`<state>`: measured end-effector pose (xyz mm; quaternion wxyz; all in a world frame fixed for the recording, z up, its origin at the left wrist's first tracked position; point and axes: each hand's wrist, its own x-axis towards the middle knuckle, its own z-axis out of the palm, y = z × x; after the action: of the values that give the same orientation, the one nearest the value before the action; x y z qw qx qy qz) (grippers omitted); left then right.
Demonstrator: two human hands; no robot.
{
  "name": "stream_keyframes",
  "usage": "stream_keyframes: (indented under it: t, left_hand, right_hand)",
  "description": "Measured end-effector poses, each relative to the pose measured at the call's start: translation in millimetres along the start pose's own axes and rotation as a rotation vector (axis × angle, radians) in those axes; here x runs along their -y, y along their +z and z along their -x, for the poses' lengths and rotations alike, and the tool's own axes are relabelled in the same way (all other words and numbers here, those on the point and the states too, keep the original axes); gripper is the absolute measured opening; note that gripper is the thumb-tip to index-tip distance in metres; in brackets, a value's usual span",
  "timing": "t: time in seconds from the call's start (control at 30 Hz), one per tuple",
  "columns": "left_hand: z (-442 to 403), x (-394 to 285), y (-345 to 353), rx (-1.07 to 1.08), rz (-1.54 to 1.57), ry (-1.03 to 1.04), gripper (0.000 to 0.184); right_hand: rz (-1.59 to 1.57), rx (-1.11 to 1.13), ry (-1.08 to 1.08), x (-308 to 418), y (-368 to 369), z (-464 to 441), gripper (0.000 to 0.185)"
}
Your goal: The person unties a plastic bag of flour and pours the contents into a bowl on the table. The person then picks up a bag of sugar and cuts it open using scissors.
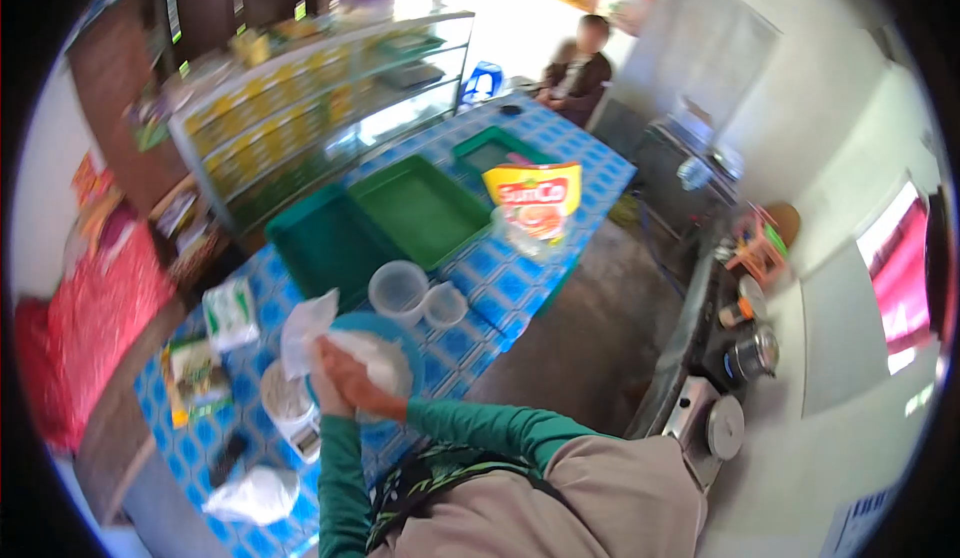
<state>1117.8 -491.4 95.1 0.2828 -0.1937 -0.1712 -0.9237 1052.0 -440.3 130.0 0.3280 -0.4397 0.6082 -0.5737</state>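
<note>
The left hand (pixel 331 390) closes on the lower right edge of a white plastic bag (pixel 306 336), and the right hand (pixel 356 378) lies against it, fingers bent toward the same edge; whether the right one grips too, I cannot tell (the hands overlap and blur). The bag is at the left side of a blue bowl (pixel 417 346), partly over its rim. Its long axis slants from near left to far right, the wider, loose end pointing far. White powder (pixel 385 358) lies in the bowl, to the right of the hands.

Just left of the bowl, a round container (pixel 284 394) stands on a white scale (pixel 303 442). Beyond the bowl stand a larger clear cup (pixel 399 293) and, touching or nearly touching it on the right, a smaller one (pixel 445 305). Farther left lie a white-and-green packet (pixel 230 315) and, nearer, a green-and-yellow packet (pixel 197 378); nearer again are a dark object (pixel 229 458) and a white bundle (pixel 257 495).

On the far part of the blue-patterned table (pixel 500 293) lie a dark green tray (pixel 325 243), a lighter green tray (pixel 420 208) and a smaller tray (pixel 490 146), with a yellow-topped pouch (pixel 533 198) standing to the right. A person (pixel 578 73) is at the far end.
</note>
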Motion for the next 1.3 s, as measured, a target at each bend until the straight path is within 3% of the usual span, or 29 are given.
stream_keyframes:
  t: [0.07,0.1,0.13,0.17,0.2,0.27,0.33,0.4,0.43,0.57,0.77,0.87,1.07,1.17,1.27,1.3]
  left_hand:
    - [-17,4,61,-0.064,-0.083,0.033,0.040]
    - [-23,15,79,-0.367,-0.448,0.042,0.041]
    - [-22,21,95,-0.687,-0.818,0.056,0.043]
    - [-19,23,108,-0.593,-0.952,-0.003,0.048]
    - [-19,21,116,-0.595,-0.958,-0.008,0.048]
    - [-23,24,126,-0.529,-0.749,-0.003,0.052]
    - [-22,29,128,-0.564,-0.788,-0.003,0.054]
    - [-17,29,125,-0.605,-0.834,0.000,0.055]
    - [-10,26,116,-0.622,-1.012,0.035,0.054]
    - [15,13,88,-0.664,-1.731,0.192,0.053]
    - [6,20,120,-0.939,-1.255,0.275,0.046]
    - [6,25,117,-0.925,-1.259,0.328,0.045]
    - [1,37,143,-0.769,-1.278,0.307,0.045]
    - [9,46,130,-0.812,-1.302,0.291,0.048]
    - [14,48,124,-0.884,-1.271,0.316,0.054]
    - [16,47,120,-0.920,-1.233,0.328,0.056]
  right_hand:
    - [0.004,0.046,0.020,-4,-2,-6,0.044]
    - [-0.039,0.068,0.244,4,-7,-10,0.044]
    - [-0.041,0.067,0.241,13,-12,-9,0.044]
    - [0.212,0.035,0.165,21,-21,-8,0.043]
    - [0.272,0.016,0.098,17,-21,-7,0.039]
    - [0.398,-0.032,-0.035,11,-23,-7,0.035]
    - [0.264,-0.201,-0.272,12,-23,-4,0.029]
    - [0.235,-0.261,-0.143,16,-20,-3,0.024]
    - [0.205,-0.315,-0.014,20,-20,-3,0.019]
    - [0.042,-0.484,-0.053,26,-28,-8,0.033]
    - [-0.071,-0.499,0.056,31,-39,-1,0.034]
    - [-0.104,-0.430,0.091,45,-42,5,0.033]
    - [-0.033,-0.521,-0.027,36,-32,8,0.023]
    - [-0.153,-0.475,-0.092,26,-36,13,0.020]
    - [-0.029,-0.566,-0.286,5,-33,-3,0.022]
    - [-0.317,-0.505,-0.133,2,-34,-7,0.021]
